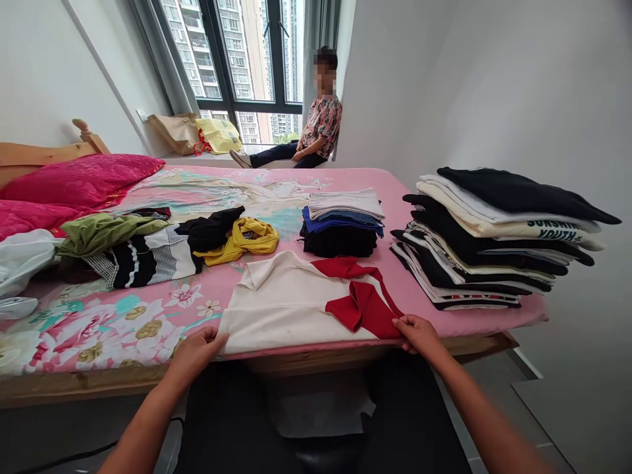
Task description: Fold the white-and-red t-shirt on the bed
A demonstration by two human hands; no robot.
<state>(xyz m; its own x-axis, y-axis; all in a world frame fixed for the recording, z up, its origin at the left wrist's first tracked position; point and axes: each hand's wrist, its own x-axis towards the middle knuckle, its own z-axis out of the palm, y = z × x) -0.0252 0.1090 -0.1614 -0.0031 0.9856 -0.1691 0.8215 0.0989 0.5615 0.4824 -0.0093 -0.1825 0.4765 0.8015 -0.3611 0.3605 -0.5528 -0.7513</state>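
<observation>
Fingers of our left hand and right hand pinch the near corners of the cream cotton shirt with red sleeves, keeping it taut and flat on the pink floral bed; big folded stack sits right.

Shirt at bed edge: cream-white, red sleeves and trim. Bedsheet: pink, floral print in teal, cream, rose. Pillows: magenta. Loose heap: olive-green garment, black-and-white striped piece, black top, yellow shirt. Small folded pile: grey-white, blue, black. Large stack: black, cream, striped edges. Yellow bag on sill.
</observation>
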